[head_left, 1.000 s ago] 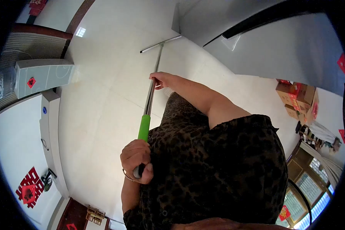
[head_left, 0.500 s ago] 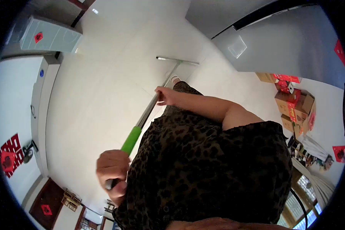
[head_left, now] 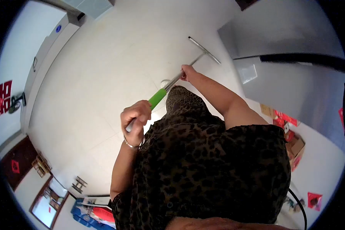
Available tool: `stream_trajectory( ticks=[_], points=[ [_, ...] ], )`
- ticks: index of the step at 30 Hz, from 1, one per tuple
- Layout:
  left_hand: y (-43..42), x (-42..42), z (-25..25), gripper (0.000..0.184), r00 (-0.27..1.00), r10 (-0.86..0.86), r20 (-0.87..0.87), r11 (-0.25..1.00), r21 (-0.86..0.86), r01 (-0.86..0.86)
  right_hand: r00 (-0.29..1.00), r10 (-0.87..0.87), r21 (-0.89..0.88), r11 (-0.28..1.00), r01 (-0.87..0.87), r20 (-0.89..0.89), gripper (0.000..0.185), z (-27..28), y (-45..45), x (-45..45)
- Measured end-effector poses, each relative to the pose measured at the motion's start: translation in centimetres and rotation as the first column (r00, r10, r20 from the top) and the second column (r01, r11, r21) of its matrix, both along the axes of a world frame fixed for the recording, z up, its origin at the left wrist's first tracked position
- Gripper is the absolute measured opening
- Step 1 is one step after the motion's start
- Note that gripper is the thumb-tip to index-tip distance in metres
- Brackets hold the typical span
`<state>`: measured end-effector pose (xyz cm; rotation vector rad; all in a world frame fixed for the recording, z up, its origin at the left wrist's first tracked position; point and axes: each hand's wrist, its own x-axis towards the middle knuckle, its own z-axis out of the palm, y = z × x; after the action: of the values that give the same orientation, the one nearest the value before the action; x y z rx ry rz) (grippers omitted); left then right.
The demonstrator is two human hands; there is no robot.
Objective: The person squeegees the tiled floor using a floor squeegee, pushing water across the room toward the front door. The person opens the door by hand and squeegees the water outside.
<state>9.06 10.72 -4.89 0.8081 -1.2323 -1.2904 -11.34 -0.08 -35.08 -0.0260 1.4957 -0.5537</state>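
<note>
Green-handled squeegee (head_left: 173,82) slants across the pale floor (head_left: 84,76), crossbar (head_left: 204,50) near the grey unit (head_left: 272,30). Left hand (head_left: 136,115): grip closed round the near end of the handle (head_left: 157,98), bracelet (head_left: 133,146) just below it. Right hand (head_left: 187,72): grip wrapped round the metal pole (head_left: 175,80), closer to the crossbar. White shoe (head_left: 165,83) just beside the pole. Cardboard boxes (head_left: 297,147) well apart, to the right.

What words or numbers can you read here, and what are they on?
"囍", it seems, on the red wall cutout, partly covered.
Door paper: too small to read.
Red wall paper and boxes: too blurred to read.
Blue sticker: too small to read.
Pole: no writing shows.
</note>
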Motion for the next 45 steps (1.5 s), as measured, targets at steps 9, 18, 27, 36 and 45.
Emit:
stream_trajectory(
  ticks=[9,18,27,36,45],
  points=[
    [2.1,9.4,10.8,0.03,0.928,0.374,0.009,0.927,0.04,-0.374,0.948,0.257,0.056,0.961,-0.272,0.189,0.018,7.9,2.9,18.6],
    [2.2,11.4,10.6,0.037,0.805,0.586,0.095,0.809,-0.118,-0.575,0.893,0.356,-0.1,0.935,-0.342,0.275,0.013,7.4,-3.5,22.1],
    [-5.0,7.1,-2.8,0.017,0.86,0.48,0.176,0.877,-0.073,-0.474,0.75,0.658,-0.065,0.747,-0.661,-0.067,0.016,-2.9,-18.8,17.0],
    [5.2,5.4,0.9,0.017,0.703,0.669,0.242,0.715,0.05,-0.697,0.632,0.775,-0.02,0.632,-0.775,-0.009,0.019,-1.1,-7.9,19.1],
    [23.4,0.0,6.2,0.03,0.434,0.86,0.268,0.428,0.085,-0.9,0.286,0.958,0.003,0.286,-0.958,0.026,0.019,3.8,11.1,20.0]
  ],
)
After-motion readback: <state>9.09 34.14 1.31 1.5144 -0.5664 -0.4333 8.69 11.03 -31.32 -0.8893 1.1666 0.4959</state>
